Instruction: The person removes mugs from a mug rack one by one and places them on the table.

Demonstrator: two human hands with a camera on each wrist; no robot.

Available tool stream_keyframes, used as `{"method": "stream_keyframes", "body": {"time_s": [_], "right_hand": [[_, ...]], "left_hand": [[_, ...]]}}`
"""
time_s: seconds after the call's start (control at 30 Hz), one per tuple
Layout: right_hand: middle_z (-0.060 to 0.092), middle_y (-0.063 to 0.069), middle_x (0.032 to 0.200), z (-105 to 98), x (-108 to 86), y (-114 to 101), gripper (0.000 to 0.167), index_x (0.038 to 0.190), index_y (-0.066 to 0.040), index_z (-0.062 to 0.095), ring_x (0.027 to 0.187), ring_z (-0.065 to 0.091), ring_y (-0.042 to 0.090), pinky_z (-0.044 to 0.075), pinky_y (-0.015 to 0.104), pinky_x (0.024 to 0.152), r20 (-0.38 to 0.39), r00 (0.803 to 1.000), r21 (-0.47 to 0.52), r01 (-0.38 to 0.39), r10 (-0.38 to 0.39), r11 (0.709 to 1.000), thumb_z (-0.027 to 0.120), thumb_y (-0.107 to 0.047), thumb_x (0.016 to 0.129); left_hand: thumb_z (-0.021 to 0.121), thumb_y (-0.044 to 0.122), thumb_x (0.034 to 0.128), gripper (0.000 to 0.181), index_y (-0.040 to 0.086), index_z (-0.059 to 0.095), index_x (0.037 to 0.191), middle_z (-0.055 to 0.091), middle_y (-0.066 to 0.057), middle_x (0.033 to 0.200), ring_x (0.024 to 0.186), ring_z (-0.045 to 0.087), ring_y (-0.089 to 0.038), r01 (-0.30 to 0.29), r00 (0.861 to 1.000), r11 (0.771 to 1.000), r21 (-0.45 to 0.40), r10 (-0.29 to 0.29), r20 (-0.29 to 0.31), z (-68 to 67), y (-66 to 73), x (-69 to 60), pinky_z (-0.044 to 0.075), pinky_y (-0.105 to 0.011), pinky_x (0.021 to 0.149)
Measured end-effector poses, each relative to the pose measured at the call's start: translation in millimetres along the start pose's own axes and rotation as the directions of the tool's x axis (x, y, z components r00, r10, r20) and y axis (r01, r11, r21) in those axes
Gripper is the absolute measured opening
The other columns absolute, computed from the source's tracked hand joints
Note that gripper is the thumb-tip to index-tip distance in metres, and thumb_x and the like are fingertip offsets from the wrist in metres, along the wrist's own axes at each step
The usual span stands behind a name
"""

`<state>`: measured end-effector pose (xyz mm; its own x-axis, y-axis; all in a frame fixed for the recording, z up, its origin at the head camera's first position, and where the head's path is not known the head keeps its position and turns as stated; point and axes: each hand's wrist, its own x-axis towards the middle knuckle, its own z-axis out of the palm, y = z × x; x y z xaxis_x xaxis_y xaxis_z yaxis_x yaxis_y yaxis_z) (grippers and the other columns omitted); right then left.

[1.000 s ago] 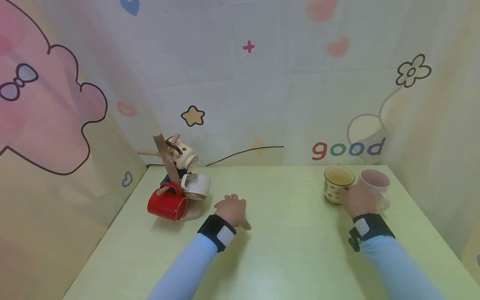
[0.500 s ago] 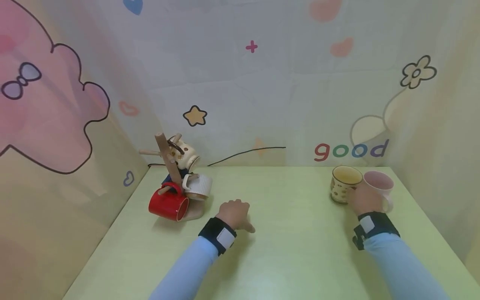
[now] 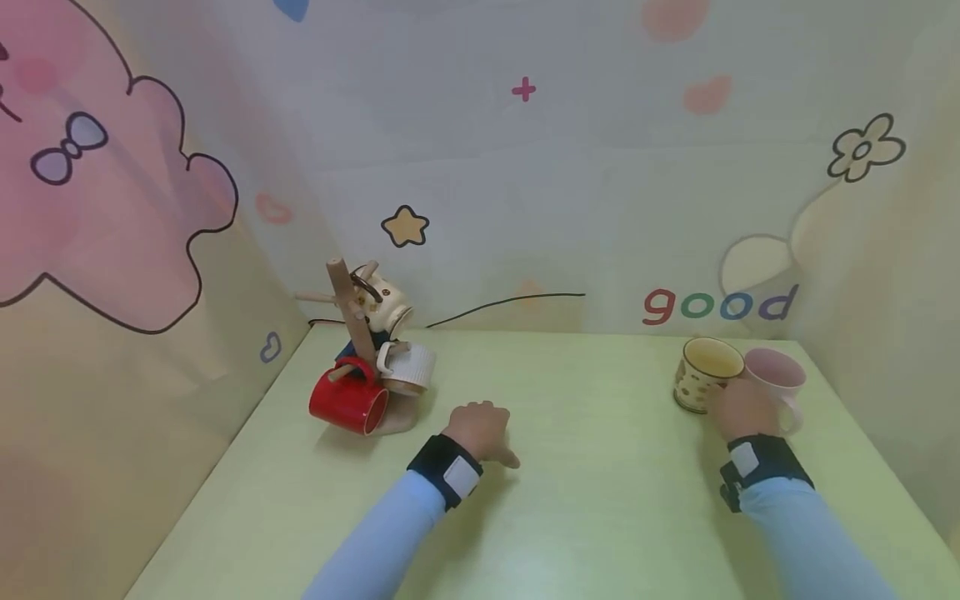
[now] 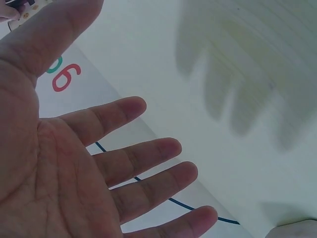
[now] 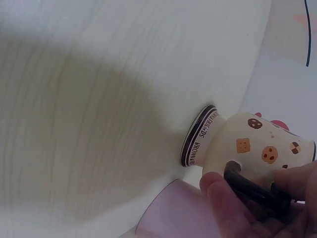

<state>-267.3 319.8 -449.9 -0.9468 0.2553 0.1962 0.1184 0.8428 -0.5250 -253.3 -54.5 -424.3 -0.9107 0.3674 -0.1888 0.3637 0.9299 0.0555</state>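
Light-blue sleeves, the left sleeve [image 3: 378, 537] and the right sleeve [image 3: 813, 537], run in from the lower edge of the head view, each ending at a black wrist strap, one on the left [image 3: 441, 468], one on the right [image 3: 772, 467]. Beyond them, the left hand [image 3: 480, 432] is spread, its fingers straight and apart above the pale tabletop [image 3: 585, 508], holding nothing. Further right, the right hand [image 3: 744, 408] pinches the black handle [image 5: 255, 192] of a cream mug [image 3: 697, 382] between thumb and fingers. That mug, printed with small biscuits and banded dark at its foot, is at the right rear of the table, mouth up; I cannot tell whether its base touches the surface. Just to its right is a pink mug [image 3: 775, 369], also mouth up, partly hidden by the hand.

Well to the left, a red mug [image 3: 341, 402] hangs sideways by its handle from a wooden mug stand [image 3: 351, 308]. A white ribbed mug [image 3: 412, 369] and, higher up, a second patterned cream mug [image 3: 387, 307] hang there too, mouths downward. Something dark blue [image 3: 381, 340] shows partly behind the post.

Farthest back, a printed cloth [image 3: 480, 225] carries a star and the word "good" [image 3: 720, 306].
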Motion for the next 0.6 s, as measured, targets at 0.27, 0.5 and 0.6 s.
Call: {"method": "stream_keyframes", "body": {"time_s": [0.27, 0.5, 0.6], "right_hand": [[0.055, 0.009, 0.055, -5.0, -4.5, -2.3, 0.035, 0.070, 0.007, 0.058, 0.057, 0.055, 0.030, 0.037, 0.035, 0.052, 0.046, 0.999, 0.013, -0.029, 0.028, 1.000, 0.045, -0.013, 0.095], [0.060, 0.016, 0.063, -6.8, -9.5, -3.7, 0.032, 0.090, 0.017, 0.061, 0.061, 0.057, 0.032, 0.038, 0.035, 0.053, 0.042, 0.999, 0.035, -0.012, 0.011, 0.999, 0.048, -0.012, 0.098], [0.060, 0.018, 0.063, -4.6, -11.2, -1.8, 0.033, 0.094, 0.019, 0.060, 0.060, 0.057, 0.033, 0.038, 0.036, 0.051, -0.009, 0.999, 0.026, 0.037, -0.037, 0.999, 0.051, -0.012, 0.097]], "left_hand": [[0.084, 0.051, 0.0727, 0.047, 0.013, 0.066, 0.091, 0.059, -0.003, 0.084, 0.075, 0.056, -0.020, 0.002, 1.000, 1.000, 0.008, -0.002, -0.012, -0.7, -0.3, -2.8, 0.052, -0.040, 0.067], [0.084, 0.052, 0.0727, 0.047, 0.013, 0.066, 0.092, 0.059, -0.003, 0.083, 0.076, 0.057, -0.021, 0.002, 1.000, 1.000, 0.010, -0.002, -0.012, 2.0, -3.1, -0.7, 0.052, -0.041, 0.068], [0.083, 0.052, 0.0729, 0.047, 0.013, 0.067, 0.094, 0.060, -0.003, 0.084, 0.076, 0.057, -0.021, 0.003, 1.000, 1.000, 0.005, -0.003, -0.015, 3.3, -5.2, 1.0, 0.052, -0.041, 0.068]]}}
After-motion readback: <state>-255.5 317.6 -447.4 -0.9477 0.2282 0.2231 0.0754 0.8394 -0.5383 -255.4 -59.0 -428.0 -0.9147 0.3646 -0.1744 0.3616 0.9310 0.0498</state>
